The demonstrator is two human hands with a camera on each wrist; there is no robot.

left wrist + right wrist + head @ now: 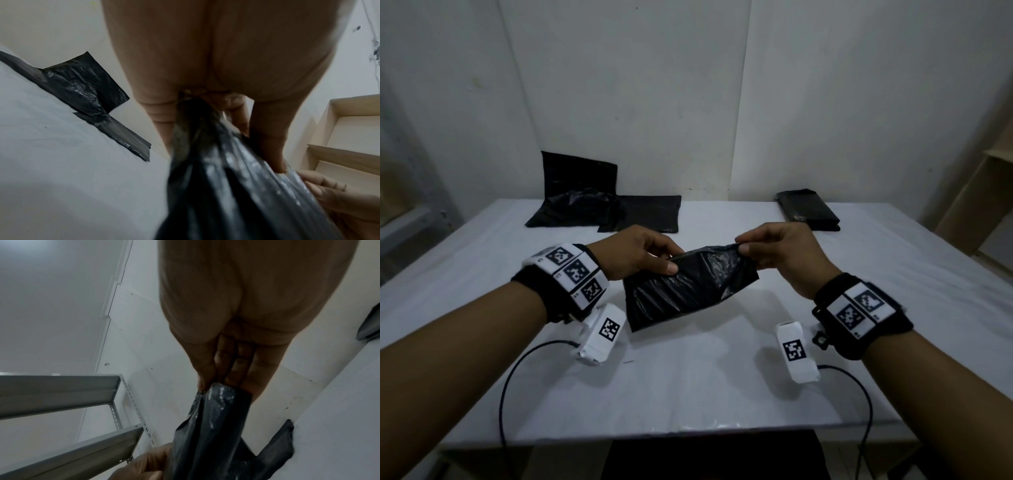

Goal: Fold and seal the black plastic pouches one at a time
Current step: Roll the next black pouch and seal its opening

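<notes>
My left hand (pixel 635 253) pinched one top corner of the black pouch (pixel 688 291), thumb on the near face and fingers curled behind, while my right hand (pixel 774 250) pinched the opposite corner the same way, the pair holding the crinkled film up off the white table (pixel 688 394), its lower edge hanging towards the surface. From the left wrist the film (pixel 226 186) ran out of my fingers (pixel 267 138) in a bunched, wrinkled sheet; from the right wrist it (pixel 209 426) hung straight from my fingertips (pixel 236 369). Whether the mouth strip was already turned over could not be told from these views. The risk, as I judged it, lay in the grip itself: thin, slick plastic held only at two corners could slip out of one pinch, and the pouch would swing down and lose any crease. Uneven pull between the hands could skew the fold, so the seal would close crooked or catch a wrinkle; pulling too hard could stretch or tear the film. At the table's far left lay the loose pouches (pixel 592 205), one leaning on the wall, and at the far right a neat stack of folded pouches (pixel 808 209), both well clear. A grey metal shelf (pixel 61 394) stood off to one side.
</notes>
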